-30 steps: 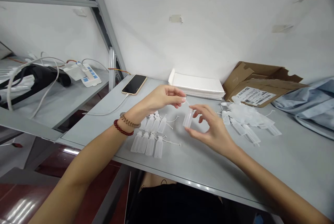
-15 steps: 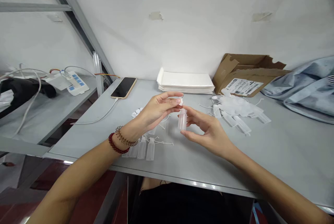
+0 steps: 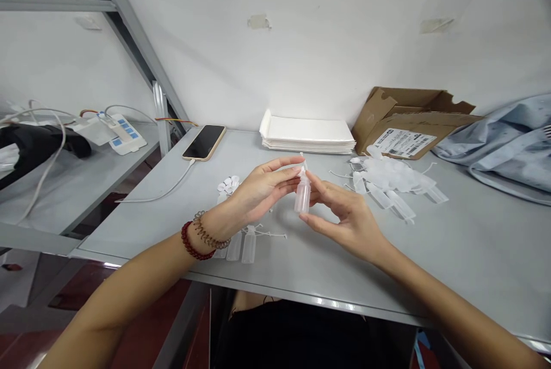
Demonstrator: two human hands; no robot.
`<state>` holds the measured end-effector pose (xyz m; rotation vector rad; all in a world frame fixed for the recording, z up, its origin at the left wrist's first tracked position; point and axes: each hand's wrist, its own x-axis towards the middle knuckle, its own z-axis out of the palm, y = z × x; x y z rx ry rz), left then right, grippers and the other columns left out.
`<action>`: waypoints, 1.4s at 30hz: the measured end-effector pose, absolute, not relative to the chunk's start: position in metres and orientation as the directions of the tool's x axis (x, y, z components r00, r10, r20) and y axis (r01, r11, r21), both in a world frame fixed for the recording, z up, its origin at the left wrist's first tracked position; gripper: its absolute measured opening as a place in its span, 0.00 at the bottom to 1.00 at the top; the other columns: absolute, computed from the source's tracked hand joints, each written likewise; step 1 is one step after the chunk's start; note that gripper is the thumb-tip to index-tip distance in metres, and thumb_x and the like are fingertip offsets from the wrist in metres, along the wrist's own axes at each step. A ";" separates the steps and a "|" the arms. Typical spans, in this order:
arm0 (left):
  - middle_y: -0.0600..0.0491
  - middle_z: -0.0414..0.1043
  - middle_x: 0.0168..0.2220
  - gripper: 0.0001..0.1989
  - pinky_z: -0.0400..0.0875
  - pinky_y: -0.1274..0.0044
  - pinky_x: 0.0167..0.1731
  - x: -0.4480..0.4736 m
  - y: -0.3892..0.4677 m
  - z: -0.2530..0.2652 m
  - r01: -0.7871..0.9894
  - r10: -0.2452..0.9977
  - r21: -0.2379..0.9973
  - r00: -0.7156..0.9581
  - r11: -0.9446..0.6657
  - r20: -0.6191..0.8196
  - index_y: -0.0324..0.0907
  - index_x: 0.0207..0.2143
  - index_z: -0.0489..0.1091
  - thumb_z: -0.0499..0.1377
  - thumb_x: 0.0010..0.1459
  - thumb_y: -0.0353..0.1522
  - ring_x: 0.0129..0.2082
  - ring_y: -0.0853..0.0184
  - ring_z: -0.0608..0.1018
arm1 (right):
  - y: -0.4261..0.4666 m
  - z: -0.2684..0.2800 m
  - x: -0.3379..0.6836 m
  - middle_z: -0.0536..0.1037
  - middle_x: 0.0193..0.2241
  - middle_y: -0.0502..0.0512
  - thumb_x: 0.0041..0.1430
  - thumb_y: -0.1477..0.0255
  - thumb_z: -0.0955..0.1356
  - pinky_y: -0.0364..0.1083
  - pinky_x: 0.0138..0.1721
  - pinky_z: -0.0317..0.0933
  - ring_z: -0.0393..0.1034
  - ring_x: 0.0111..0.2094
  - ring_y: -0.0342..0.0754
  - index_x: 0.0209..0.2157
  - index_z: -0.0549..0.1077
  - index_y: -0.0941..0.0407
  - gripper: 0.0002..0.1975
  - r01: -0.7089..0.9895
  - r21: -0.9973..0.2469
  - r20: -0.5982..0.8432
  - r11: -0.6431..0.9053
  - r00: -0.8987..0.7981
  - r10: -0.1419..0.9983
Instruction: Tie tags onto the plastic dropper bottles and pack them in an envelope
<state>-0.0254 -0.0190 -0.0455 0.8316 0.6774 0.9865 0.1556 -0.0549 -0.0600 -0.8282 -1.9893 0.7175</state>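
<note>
Between my fingers, a small clear plastic bottle [image 3: 302,197] stands nearly upright above the table. My right hand [image 3: 346,208] grips it from the side, thumb at its base and fingers near its shoulder. At the bottle's neck, my left hand [image 3: 267,188] pinches a small white cap [image 3: 303,170], partly hidden by the fingertips. A thin white strip sticks up above them. Under my left wrist lie several similar bottles [image 3: 248,245] with thin white straps, partly covered by the arm. Just beyond that forearm is a cluster of small white caps [image 3: 228,184].
A heap of clear bottles [image 3: 398,202] lies at the right, before an open cardboard box [image 3: 413,122]. White flat sheets [image 3: 307,131] are stacked against the wall. A charging phone [image 3: 205,143] lies at the left, and blue-grey fabric [image 3: 508,151] at the far right.
My left fingers have come down to the bottle's neck, closing the gap between cap and bottle. A thin strip now shows above them. My right hand keeps its grip.
</note>
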 end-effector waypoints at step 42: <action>0.55 0.72 0.29 0.08 0.66 0.75 0.35 -0.032 -0.019 -0.037 -0.220 0.954 0.974 0.298 0.048 0.020 0.38 0.32 0.74 0.66 0.49 0.33 0.29 0.73 0.72 | -0.056 -0.058 0.155 0.76 0.41 0.55 0.53 0.76 0.71 0.54 0.44 0.69 0.73 0.39 0.48 0.51 0.69 0.51 0.23 0.026 -0.865 0.444 0.502 -0.428 0.787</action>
